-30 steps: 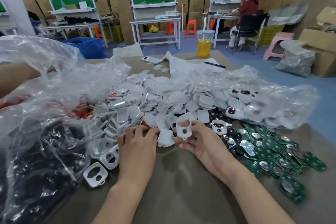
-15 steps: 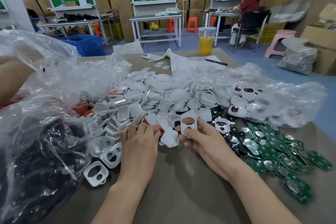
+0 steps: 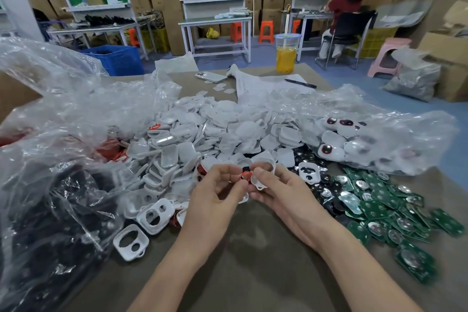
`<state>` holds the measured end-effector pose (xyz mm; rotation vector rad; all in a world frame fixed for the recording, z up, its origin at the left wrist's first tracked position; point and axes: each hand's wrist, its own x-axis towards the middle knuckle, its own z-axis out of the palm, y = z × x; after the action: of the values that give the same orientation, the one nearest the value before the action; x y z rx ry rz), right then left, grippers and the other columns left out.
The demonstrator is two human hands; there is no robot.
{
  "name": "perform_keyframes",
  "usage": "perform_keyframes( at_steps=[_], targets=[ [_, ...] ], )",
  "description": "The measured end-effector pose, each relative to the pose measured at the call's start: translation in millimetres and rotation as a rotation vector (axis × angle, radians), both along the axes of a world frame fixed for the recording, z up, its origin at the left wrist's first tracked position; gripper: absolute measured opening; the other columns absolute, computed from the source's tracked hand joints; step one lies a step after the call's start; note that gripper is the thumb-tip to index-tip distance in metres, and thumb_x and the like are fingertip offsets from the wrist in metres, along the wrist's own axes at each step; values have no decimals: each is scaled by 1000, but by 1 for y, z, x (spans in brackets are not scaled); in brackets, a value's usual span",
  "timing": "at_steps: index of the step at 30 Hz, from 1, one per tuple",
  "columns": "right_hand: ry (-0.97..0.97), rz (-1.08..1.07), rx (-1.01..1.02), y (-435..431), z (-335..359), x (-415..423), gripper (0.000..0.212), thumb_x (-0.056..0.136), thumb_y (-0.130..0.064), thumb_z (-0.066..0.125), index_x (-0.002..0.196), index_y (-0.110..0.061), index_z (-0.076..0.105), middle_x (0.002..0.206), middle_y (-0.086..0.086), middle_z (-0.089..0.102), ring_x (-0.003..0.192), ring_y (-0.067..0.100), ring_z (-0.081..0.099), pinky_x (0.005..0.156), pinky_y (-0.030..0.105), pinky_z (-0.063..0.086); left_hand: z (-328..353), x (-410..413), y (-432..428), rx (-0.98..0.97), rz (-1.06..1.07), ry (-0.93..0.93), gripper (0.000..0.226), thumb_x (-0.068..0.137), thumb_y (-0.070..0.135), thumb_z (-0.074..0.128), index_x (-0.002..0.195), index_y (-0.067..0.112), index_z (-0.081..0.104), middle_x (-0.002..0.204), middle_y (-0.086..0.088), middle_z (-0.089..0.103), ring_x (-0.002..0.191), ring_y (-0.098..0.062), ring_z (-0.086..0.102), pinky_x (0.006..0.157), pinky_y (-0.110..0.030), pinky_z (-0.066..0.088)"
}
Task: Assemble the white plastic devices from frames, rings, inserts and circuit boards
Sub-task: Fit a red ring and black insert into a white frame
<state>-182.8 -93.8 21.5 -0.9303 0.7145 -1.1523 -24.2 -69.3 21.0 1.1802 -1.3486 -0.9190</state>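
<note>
From the head view, both hands meet above the near edge of a brown table (image 3: 240, 273), just in front of a heap of white shells (image 3: 215, 129). The left hand (image 3: 215, 192) has its fingers curled in and pinches a small red ring (image 3: 245, 175) between thumb and fingertips. The right hand (image 3: 286, 192) grips a white frame (image 3: 259, 183) by its edge, fingers wrapped behind it, and the ring sits right against the frame's face (whether it is seated in an opening cannot be told).

More empty frames (image 3: 130, 242) lie flat on the table left of the left forearm, beside a crumpled clear bag (image 3: 38, 197) holding dark parts. Right of the right hand, green circuit boards (image 3: 379, 200) are spread in a loose overlapping layer, with shiny black round pieces (image 3: 326, 182) between them and the shells. A second clear bag (image 3: 379, 139) behind the boards holds finished white devices with dark lenses.

At the far end of the table stand a lidded cup of yellow drink (image 3: 286, 54), a phone (image 3: 210, 76) and a pen (image 3: 300, 83) lying on paper (image 3: 263, 86). Beyond, a person (image 3: 347, 2) sits at a workbench.
</note>
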Motion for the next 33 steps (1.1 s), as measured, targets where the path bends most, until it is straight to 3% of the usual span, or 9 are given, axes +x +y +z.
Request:
perform_keyframes(
  at_steps=[3,10,13,19,23,33],
  targets=[
    [40,2,-27,2,0,1,8,86,-17,70,93,-17,73,89,9,73,79,18,69,72,23,56,4,-1,0,-8,-21,70,26,91,19,75,99,42,68,95,4,74,91,-9,73,78,-17,53],
    [-5,24,-39,2,3,-1,13,76,-14,75,86,-21,75,86,11,72,74,17,69,69,23,56,9,2,-1,17,-74,176,24,95,11,68,98,34,75,91,2,77,81,-10,72,76,-18,54],
    [-24,15,-25,1,2,-2,14,76,-13,77,88,-19,75,85,12,72,72,17,69,68,23,56,8,2,-1,4,-62,132,18,95,15,69,96,32,76,89,3,78,81,-8,72,74,-15,53],
    [-48,32,-3,0,1,-3,28,74,-12,79,100,-10,67,82,10,71,71,17,68,69,24,57,5,1,-1,-5,-54,51,21,91,25,75,101,43,73,103,15,76,101,-4,71,81,-13,52],
    [-7,30,-13,1,1,-2,35,69,-17,83,99,-10,66,82,11,70,71,17,68,67,23,56,6,2,-1,8,-71,62,29,92,20,73,100,48,72,103,14,76,98,-4,71,81,-14,52],
    [82,10,-73,3,0,0,22,78,-26,78,97,-15,77,86,11,73,73,16,70,68,21,56,7,0,1,-57,-111,2,23,96,5,64,99,27,71,100,14,77,95,-5,72,78,-12,52]
  ],
)
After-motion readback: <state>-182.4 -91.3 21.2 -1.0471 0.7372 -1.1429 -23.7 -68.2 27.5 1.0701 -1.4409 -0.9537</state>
